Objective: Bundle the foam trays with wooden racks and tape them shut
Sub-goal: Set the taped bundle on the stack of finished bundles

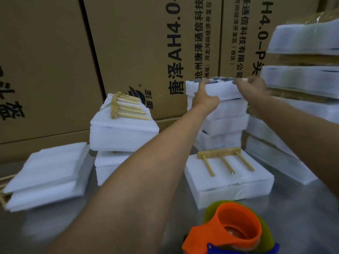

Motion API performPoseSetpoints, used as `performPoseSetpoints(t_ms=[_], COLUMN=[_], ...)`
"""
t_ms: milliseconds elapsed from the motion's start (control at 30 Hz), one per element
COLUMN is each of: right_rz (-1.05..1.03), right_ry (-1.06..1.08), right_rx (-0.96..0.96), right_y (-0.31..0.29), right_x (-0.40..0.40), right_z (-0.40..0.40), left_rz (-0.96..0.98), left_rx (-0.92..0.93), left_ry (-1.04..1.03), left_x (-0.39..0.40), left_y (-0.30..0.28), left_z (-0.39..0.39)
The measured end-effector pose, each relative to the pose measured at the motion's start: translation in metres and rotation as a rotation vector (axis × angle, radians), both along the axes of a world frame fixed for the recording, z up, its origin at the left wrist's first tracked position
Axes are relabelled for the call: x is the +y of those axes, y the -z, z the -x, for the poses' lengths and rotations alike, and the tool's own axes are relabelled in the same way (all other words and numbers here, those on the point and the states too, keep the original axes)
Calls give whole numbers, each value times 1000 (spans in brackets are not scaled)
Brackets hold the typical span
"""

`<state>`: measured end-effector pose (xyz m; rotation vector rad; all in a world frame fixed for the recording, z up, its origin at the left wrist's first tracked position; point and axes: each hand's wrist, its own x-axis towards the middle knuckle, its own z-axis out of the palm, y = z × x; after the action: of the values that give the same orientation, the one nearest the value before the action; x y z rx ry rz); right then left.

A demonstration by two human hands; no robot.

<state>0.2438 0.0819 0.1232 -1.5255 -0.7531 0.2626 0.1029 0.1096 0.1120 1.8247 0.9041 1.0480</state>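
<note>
A tall stack of white foam trays (222, 123) stands at the back of the metal table. My left hand (203, 96) grips the left end of its top foam tray (218, 88), thumb in front and fingers over the edge. My right hand (254, 87) grips the same tray's right end. In front of the stack lies a foam tray bundle (227, 182) with a wooden rack (224, 160) on top. Another wooden rack (126, 107) lies on a foam stack (122, 132) to the left. An orange and green tape dispenser (236, 233) sits at the near edge.
Large printed cardboard boxes (128, 52) wall off the back. Wrapped foam bundles (302, 74) pile up at the right, with more foam trays (47, 175) at the left. Bare metal table (297, 208) shows in front at the right.
</note>
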Motion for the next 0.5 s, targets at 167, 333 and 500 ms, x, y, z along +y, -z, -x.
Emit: performPoseSetpoints(t_ms=[167,333,500], right_rz=[-171,-249,-117], right_ry=[16,-191,-480], right_rx=[-7,225,313], right_y=[-13,-37,-48], right_x=[-24,-69,-103], right_z=[14,39,75], left_rz=[-72,-167,-286], left_rx=[-115,-239,-266], left_ry=[-76,-92,-169], left_x=[-13,-46,-85], left_y=[6,-1,-8], left_z=[30,70,117])
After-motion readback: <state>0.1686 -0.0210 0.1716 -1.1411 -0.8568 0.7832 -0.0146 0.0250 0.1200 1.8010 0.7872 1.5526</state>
